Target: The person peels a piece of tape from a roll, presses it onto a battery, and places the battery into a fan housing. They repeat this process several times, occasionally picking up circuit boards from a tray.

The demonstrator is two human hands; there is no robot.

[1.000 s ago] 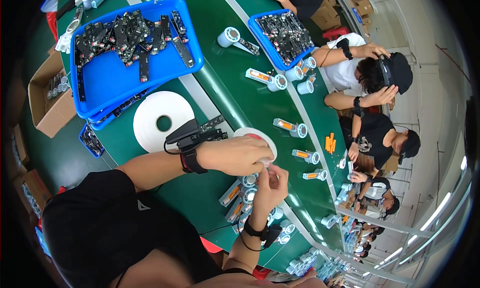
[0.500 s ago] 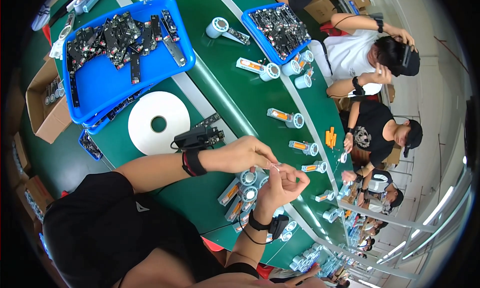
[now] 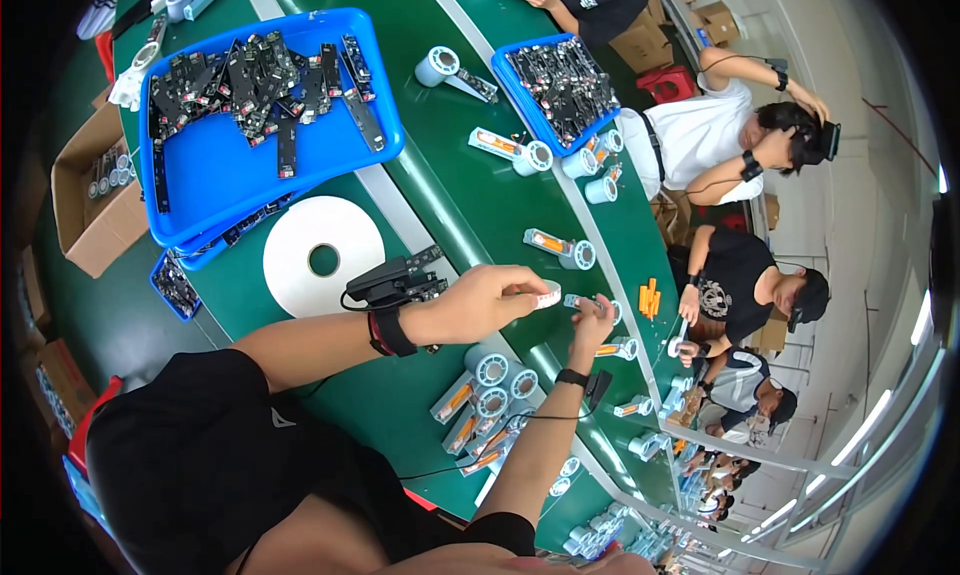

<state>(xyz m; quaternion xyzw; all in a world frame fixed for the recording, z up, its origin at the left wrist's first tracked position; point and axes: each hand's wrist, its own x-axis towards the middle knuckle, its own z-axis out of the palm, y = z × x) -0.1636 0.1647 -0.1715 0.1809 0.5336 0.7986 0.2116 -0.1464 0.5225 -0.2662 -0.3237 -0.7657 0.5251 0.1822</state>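
My left hand (image 3: 465,305) is closed, pinching a short curled white strip (image 3: 548,294) that looks like tape between thumb and fingertips. A black device is strapped at that wrist. Further right, my right hand (image 3: 594,322) reaches over the green belt, its fingers closed around a light-blue handheld fan (image 3: 574,301). The hand partly hides the fan's round head. Beside it on the belt lie another fan with an orange cell inside (image 3: 560,248) and one more (image 3: 616,348).
A blue tray (image 3: 220,190) holds black circuit-board parts, next to a large white tape roll (image 3: 325,257). Several fans (image 3: 490,403) stand clustered below my left hand. Across the belt are another blue tray (image 3: 560,140), orange cells (image 3: 649,299) and co-workers.
My hands, together before, have separated. The right hand has moved away onto a fan on the belt; the left keeps the white strip. Belt items have shifted slightly in view.
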